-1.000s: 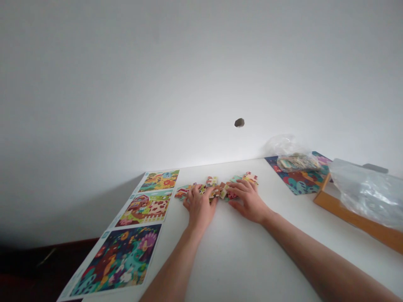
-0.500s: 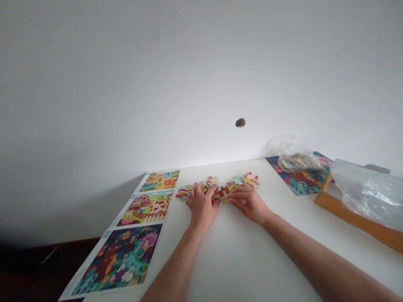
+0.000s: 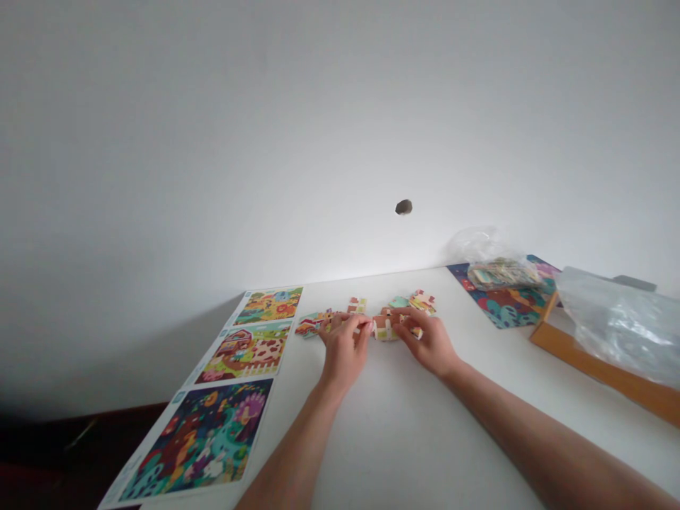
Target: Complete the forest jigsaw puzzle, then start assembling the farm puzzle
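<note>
In the head view, just below frame centre, both hands are meeting over a scatter of jigsaw pieces [image 3: 366, 315] on the white table [image 3: 414, 425]. The right hand [image 3: 431, 343] is pinching a joined brown-and-cream puzzle section [image 3: 390, 327] between thumb and fingers; the section is lying with its long axis running left to right, its free end pointing toward the left hand [image 3: 343, 348]. The left hand is curling its fingertips [image 3: 361, 323] against that end, touching it, though whether it is pinching a separate piece is too small to tell. Three reference picture cards [image 3: 249, 348] are lying toward lower left; a plastic bag [image 3: 616, 319] is sitting on a wooden box [image 3: 595, 368] at right.
</note>
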### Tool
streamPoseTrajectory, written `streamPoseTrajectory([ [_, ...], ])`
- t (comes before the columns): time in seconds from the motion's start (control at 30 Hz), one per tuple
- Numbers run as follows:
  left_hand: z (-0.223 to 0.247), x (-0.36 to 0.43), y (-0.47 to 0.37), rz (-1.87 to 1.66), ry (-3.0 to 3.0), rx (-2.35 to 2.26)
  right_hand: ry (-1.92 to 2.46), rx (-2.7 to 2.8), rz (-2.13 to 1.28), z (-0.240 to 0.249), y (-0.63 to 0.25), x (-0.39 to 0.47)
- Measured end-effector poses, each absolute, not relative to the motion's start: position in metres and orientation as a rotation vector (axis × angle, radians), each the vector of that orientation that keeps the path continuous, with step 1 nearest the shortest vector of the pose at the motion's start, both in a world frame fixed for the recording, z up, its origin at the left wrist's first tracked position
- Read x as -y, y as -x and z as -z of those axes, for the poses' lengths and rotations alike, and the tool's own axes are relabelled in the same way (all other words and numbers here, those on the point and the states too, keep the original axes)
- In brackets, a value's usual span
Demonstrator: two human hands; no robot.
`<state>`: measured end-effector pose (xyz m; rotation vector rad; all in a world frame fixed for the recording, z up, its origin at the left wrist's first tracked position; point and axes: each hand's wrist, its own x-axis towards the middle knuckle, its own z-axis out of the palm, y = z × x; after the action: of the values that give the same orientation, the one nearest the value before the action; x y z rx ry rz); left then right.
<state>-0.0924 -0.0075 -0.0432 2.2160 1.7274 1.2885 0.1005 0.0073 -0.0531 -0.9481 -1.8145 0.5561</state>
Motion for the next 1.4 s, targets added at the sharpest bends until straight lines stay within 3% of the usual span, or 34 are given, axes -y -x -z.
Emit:
streamPoseTrajectory([
  [0.47, 0.037, 0.012, 0.091, -1.163, -2.330, -1.677, 1.081, 1.703, -0.483, 0.054, -0.105, -0.011],
  [0.67, 0.034, 0.019, 0.089, -1.075, -2.461, -1.416, 1.181, 1.570, -0.325, 0.051, -0.113, -0.016],
  [1.0, 0.031, 0.027, 0.090, -0.649, -2.566, -1.016, 1.202, 1.547, -0.369, 0.056, -0.115, -0.019],
  [1.4, 0.034, 0.029, 0.091, -0.536, -2.545, -0.936, 1.198, 1.551, -0.388, 0.053, -0.111, -0.016],
])
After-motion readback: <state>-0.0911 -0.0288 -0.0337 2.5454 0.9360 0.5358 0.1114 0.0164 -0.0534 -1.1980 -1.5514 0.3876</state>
